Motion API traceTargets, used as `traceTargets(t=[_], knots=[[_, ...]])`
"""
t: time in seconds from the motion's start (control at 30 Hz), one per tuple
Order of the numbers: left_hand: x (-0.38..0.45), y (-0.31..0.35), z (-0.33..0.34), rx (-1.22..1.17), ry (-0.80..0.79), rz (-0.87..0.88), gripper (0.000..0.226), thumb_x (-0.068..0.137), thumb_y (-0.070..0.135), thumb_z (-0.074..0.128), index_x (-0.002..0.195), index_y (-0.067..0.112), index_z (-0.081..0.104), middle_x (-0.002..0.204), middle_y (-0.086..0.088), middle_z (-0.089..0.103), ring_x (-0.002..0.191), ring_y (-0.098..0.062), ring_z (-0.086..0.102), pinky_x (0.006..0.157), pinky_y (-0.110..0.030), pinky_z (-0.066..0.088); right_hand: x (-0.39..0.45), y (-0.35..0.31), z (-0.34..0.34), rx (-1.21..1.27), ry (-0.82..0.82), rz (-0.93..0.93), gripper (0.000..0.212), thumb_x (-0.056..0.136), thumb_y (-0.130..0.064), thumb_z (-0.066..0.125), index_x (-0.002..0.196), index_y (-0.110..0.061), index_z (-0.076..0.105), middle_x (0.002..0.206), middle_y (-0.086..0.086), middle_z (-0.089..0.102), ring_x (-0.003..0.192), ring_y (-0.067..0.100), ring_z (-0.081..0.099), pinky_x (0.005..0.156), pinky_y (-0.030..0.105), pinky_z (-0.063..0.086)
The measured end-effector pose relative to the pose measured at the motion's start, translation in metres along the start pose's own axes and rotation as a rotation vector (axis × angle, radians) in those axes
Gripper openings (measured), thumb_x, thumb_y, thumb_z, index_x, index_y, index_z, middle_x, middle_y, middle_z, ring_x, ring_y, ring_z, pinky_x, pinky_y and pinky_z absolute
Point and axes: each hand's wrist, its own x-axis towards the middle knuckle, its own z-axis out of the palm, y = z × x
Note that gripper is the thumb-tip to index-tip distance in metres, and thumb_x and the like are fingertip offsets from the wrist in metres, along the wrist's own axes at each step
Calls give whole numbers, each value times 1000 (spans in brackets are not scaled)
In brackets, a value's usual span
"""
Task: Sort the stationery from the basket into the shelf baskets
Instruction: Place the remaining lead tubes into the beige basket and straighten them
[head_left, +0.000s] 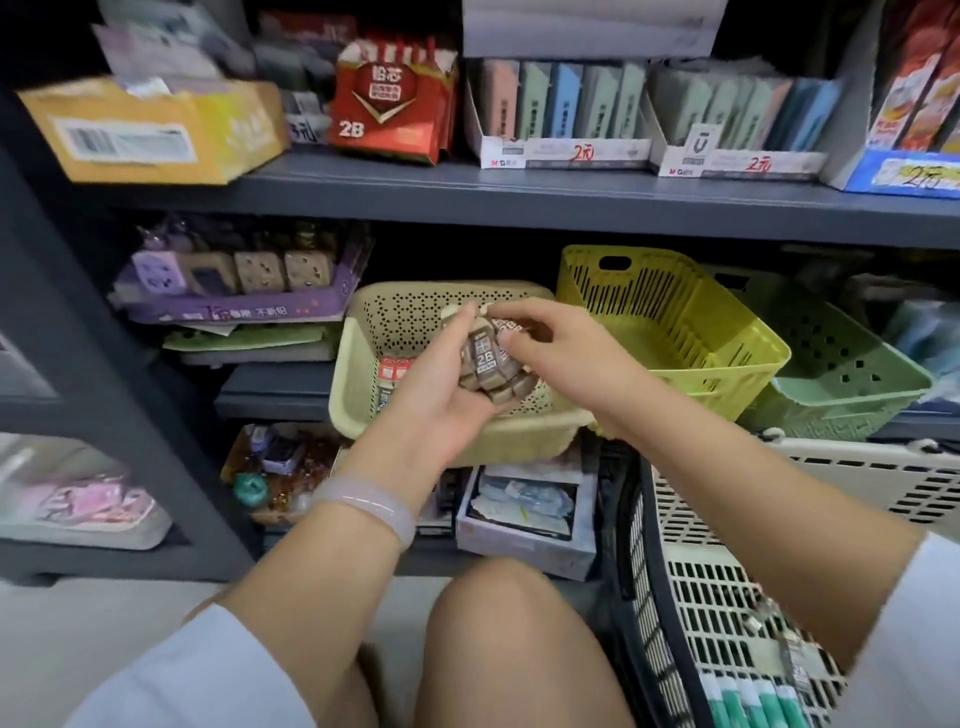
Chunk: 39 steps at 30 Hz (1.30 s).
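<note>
My left hand (436, 384) grips a bundle of small brown 2B lead packs (488, 364) above the beige shelf basket (353, 379). My right hand (550, 338) pinches the top of the same bundle with thumb and fingertips. A few similar packs (390, 374) lie inside the beige basket. The white source basket (727, 587) with a black rim stands at the lower right; green-capped items (753, 696) lie in it.
A yellow-green basket (675, 322) and a green basket (852, 374) sit on the shelf to the right of the beige one. Boxed stationery fills the upper shelf (467, 187). A purple display box (234, 291) is at left. My knee (498, 613) is below.
</note>
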Motion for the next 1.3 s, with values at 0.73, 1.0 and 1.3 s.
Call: traceTargets(t=[0.73, 1.0, 1.3], knots=[[46, 54, -83, 88, 193, 83, 14, 86, 9, 60, 94, 18, 66, 89, -7, 64, 79, -24, 66, 63, -40, 58, 104, 65, 48, -386, -379, 599, 21, 89, -7, 56, 108, 1, 53, 85, 8, 60, 64, 13, 55, 65, 21, 51], [50, 51, -80, 130, 196, 59, 16, 85, 9, 60, 98, 18, 63, 87, -6, 64, 74, -23, 67, 69, -42, 57, 104, 68, 53, -374, -326, 516, 11, 89, -4, 54, 99, -2, 55, 103, 14, 63, 94, 22, 65, 86, 32, 54], [46, 46, -73, 181, 160, 13, 18, 85, 8, 61, 102, 10, 58, 87, -12, 68, 71, -24, 69, 66, -43, 58, 98, 31, 52, 308, -378, 243, 14, 94, -26, 51, 96, -25, 65, 86, -3, 68, 73, 6, 62, 68, 17, 53]])
